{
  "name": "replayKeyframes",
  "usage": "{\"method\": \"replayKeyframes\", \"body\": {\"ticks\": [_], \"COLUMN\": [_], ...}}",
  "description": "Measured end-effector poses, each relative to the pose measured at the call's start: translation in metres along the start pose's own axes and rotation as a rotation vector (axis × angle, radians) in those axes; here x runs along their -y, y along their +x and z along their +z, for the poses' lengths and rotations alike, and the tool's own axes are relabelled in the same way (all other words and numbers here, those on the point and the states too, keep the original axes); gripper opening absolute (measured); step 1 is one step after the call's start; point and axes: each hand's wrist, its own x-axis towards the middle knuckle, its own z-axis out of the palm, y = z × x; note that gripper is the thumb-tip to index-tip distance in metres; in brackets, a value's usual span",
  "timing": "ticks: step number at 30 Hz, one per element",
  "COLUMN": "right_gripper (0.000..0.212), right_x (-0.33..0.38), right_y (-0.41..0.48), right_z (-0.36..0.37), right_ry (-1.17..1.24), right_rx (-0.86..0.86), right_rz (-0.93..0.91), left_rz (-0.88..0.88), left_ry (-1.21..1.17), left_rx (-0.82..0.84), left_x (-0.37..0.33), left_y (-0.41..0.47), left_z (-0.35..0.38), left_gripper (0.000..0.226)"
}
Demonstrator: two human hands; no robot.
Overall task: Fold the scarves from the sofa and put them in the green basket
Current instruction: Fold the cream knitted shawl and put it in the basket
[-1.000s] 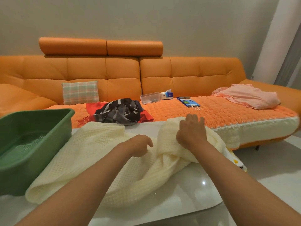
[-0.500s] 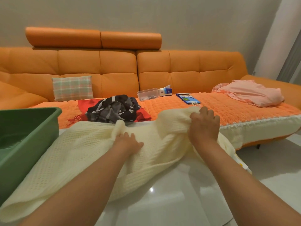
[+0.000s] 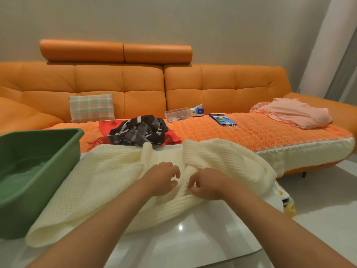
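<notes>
Grip, right: my right hand (image 3: 206,184) pinches a bunched fold of the cream scarf (image 3: 108,180), fingers curled in on the cloth.
Grip, left: my left hand (image 3: 164,178) rests on the same scarf just beside the right, fingers curled; whether it has cloth caught between them I cannot tell.
Cream scarf: open-knit, spread crumpled across the white table (image 3: 193,238), one end beside the green basket, the other trailing off the table's right edge. No clean fold is formed.
Green basket (image 3: 48,171): on the table at my left, touching the scarf's edge. No scarf shows in the part of the inside I can see.
Sofa (image 3: 222,89): holds a dark striped scarf (image 3: 139,132) heaped on a red scarf (image 3: 172,139), both unfolded.
Other cloth: a pink piece (image 3: 295,113) at the sofa's right end; scarf or not, I cannot tell.
Also on sofa: plaid cushion (image 3: 91,107), clear box (image 3: 176,114), tissue box (image 3: 197,110), blue packet (image 3: 222,119).
Progress: early, by my judgement. The first scarf is in hand and nothing is in the basket.
Remaining: fold and place the cream scarf, then the dark and red ones.
</notes>
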Motion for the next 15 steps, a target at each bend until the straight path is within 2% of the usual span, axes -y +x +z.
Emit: {"method": "replayKeyframes", "body": {"ticks": [2, 4, 5, 7, 9, 11, 13, 15], "right_gripper": [0.048, 0.066, 0.066, 0.053, 0.042, 0.032, 0.033, 0.054], "right_x": [-0.001, -0.001, 0.0, 0.006, 0.017, 0.027, 0.036, 0.042], "right_y": [-0.008, -0.017, -0.022, -0.032, -0.036, -0.032, -0.024, -0.019], "right_z": [-0.003, -0.009, -0.013, -0.02, -0.021, -0.014, -0.001, 0.01], "right_ry": [-0.137, -0.147, -0.097, -0.069, -0.221, -0.295, -0.214, -0.119], "right_rx": [0.089, 0.244, 0.319, 0.406, 0.308, 0.02, -0.199, -0.153], "right_rz": [0.11, 0.219, 0.259, 0.303, 0.264, 0.177, 0.031, -0.096], "left_rz": [0.015, 0.027, 0.027, 0.024, 0.029, 0.024, 0.006, -0.059], "left_ry": [0.021, 0.075, 0.087, 0.06, 0.021, -0.062, -0.178, -0.184], "left_rx": [0.095, 0.264, 0.364, 0.521, 0.574, 0.51, 0.294, 0.045], "left_x": [-0.005, -0.011, -0.015, -0.023, -0.029, -0.03, -0.022, -0.003], "left_y": [-0.016, -0.032, -0.039, -0.051, -0.059, -0.062, -0.067, -0.072], "left_z": [-0.008, -0.011, -0.01, -0.005, -0.003, -0.008, -0.015, -0.021], "left_gripper": [0.034, 0.06, 0.073, 0.092, 0.099, 0.088, 0.054, 0.028]}}
